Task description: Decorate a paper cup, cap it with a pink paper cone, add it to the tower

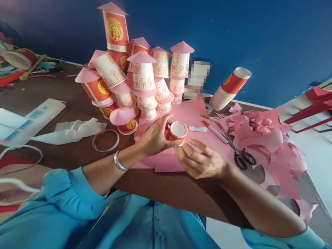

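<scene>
In front of us, a short red-and-white round paper cup stands above the pink paper sheets spread on the brown table, its pale round end facing up. Our left hand grips it from the side between thumb and fingers. Our right hand is close by the cup's lower edge with its fingers curled; we cannot tell whether they pinch anything. Just beyond it we see a slim clear-and-white tube, then a red-capped white marker and black-handled metal scissors near crumpled pink paper scraps. To the left lies a flat white tape ring. Farther back, decorated paper-cup towers with pink cone roofs cluster near the blue wall, and a leaning stack of red-and-white paper cups is to their right.
</scene>
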`<state>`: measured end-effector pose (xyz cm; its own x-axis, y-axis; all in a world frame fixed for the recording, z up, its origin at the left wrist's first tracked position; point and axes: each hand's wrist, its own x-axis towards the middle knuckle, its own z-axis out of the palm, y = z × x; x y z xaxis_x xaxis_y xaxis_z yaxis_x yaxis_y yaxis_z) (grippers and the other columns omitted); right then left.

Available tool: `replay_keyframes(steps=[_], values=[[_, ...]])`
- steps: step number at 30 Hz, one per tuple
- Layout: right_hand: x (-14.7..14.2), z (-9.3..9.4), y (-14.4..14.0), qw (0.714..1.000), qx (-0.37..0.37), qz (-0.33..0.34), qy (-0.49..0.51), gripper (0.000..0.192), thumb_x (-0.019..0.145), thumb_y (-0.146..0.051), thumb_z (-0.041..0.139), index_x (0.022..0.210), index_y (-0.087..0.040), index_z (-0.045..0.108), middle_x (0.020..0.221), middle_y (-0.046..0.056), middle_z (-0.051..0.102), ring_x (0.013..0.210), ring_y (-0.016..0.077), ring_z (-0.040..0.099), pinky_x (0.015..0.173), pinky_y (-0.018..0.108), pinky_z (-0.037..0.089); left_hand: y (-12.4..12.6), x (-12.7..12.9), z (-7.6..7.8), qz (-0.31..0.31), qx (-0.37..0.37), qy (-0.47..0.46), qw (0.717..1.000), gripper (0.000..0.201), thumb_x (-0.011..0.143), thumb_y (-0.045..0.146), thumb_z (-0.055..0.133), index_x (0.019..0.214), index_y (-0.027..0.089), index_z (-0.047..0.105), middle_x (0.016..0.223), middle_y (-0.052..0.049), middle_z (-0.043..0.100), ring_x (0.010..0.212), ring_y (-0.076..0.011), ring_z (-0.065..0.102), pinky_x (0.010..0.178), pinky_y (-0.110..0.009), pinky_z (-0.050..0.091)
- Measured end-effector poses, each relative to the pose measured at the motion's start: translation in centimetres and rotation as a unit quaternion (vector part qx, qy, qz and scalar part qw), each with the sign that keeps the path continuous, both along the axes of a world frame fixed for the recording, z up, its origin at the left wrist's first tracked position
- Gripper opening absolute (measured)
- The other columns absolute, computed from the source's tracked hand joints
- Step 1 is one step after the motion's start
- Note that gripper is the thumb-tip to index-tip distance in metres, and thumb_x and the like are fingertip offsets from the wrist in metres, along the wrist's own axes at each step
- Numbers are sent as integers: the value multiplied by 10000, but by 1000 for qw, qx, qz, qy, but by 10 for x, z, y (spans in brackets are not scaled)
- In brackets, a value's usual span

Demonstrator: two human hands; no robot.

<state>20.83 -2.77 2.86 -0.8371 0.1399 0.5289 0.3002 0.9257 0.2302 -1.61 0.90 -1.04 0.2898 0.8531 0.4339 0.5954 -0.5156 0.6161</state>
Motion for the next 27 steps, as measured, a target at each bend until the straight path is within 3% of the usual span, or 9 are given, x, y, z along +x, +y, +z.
replay_keyframes(steps=[2, 4, 8, 11, 14, 17, 21, 24, 27], values=[[-1, -3, -1, 1000, -19, 2, 22, 294, 957, -103, 618, 1169, -281, 716, 1059, -3, 772, 1055, 188, 689, 1005, 394, 586, -1, 1, 2, 0, -13, -1, 1000, 891, 755, 529, 861, 1459, 198, 427, 1276, -148, 699, 1142, -305, 695, 966, -457, 576], [-4, -3, -1, 999, 9, -8, 53, 232, 956, -125, 660, 1094, -303, 718, 1024, -17, 764, 1028, 181, 689, 964, 394, 583, -1, 1, 3, -5, -17, -1, 1000, 912, 749, 555, 860, 1462, 189, 425, 1290, -156, 689, 1159, -315, 685, 980, -467, 571], [-7, -1, 2, 988, 69, -55, 127, 123, 929, -145, 724, 977, -252, 689, 986, 31, 732, 968, 197, 663, 836, 373, 557, 0, -2, 4, -22, -18, 25, 999, 905, 787, 565, 822, 1488, 166, 412, 1348, -182, 653, 1228, -339, 643, 1035, -503, 544], [-5, 0, 4, 984, 31, -76, 155, 70, 944, -191, 716, 966, -238, 669, 958, 54, 704, 915, 208, 648, 785, 369, 526, 1, -7, 10, -47, -14, 49, 998, 959, 790, 561, 822, 1529, 146, 374, 1395, -199, 625, 1301, -363, 594, 1090, -537, 510], [-3, -3, 4, 986, -13, -56, 156, 83, 962, -290, 719, 945, -235, 659, 941, 58, 694, 903, 218, 640, 772, 370, 507, 1, -17, 25, -61, -21, 84, 994, 996, 775, 546, 849, 1554, 163, 361, 1469, -207, 585, 1377, -381, 543, 1133, -555, 480], [-6, -6, 1, 992, -17, 6, 125, 192, 962, -344, 730, 856, -224, 623, 820, 29, 649, 781, 191, 586, 677, 334, 464, -3, -33, 43, -62, -34, 125, 990, 816, 816, 489, 832, 1490, 210, 465, 1471, -170, 604, 1372, -360, 564, 1133, -539, 493], [-17, -11, -7, 997, 23, 62, 34, 265, 995, -219, 650, 748, -217, 554, 717, -12, 564, 636, 146, 484, 537, 301, 346, -12, -57, 58, -36, -23, 196, 980, 500, 894, 325, 749, 1355, 216, 589, 1348, -132, 700, 1258, -331, 658, 1077, -514, 547], [-22, -14, -10, 996, 34, 71, 28, 202, 1008, -165, 591, 809, -203, 595, 867, 20, 658, 648, 127, 502, 535, 282, 365, -20, -69, 56, 3, -13, 257, 966, 478, 891, 302, 730, 1339, 203, 597, 1322, -144, 717, 1239, -354, 674, 1049, -524, 567], [-24, -15, -10, 994, 43, 78, 65, 75, 1006, -152, 596, 1016, -168, 669, 944, 42, 701, 649, 118, 530, 529, 276, 385, -27, -71, 45, 24, -2, 310, 950, 477, 872, 319, 722, 1315, 180, 609, 1336, -173, 708, 1232, -396, 670, 1010, -557, 584]])
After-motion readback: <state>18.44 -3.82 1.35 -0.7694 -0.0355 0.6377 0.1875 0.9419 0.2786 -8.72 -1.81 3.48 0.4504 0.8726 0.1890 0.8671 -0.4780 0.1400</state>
